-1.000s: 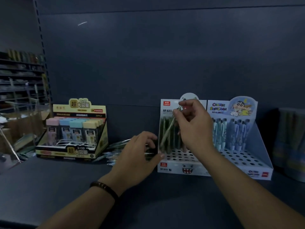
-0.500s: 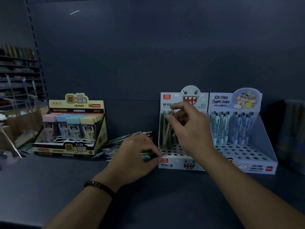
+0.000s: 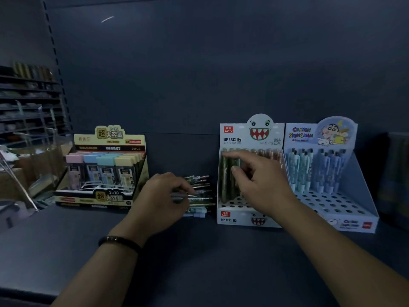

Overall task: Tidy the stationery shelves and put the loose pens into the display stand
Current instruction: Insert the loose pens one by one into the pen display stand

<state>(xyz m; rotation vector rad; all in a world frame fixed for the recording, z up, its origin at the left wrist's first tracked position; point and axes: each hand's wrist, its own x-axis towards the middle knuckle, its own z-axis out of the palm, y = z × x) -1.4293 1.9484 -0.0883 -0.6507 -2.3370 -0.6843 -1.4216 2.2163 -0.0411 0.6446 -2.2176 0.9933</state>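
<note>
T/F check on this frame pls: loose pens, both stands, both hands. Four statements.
1. The loose pens lie between the yellow refill box and the monster stand. True.
2. The left hand is at the loose pens, a bracelet on its wrist. True.
3. The right hand reaches into the yellow refill box. False: it is at the monster stand's green pens.
4. Every hole in the Shinchan stand is filled. False: its front rows are empty.

Dim, bluish, soft wide-angle view

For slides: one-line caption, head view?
Left hand pinches a loose pen; right hand open at the monster-face display stand.
</note>
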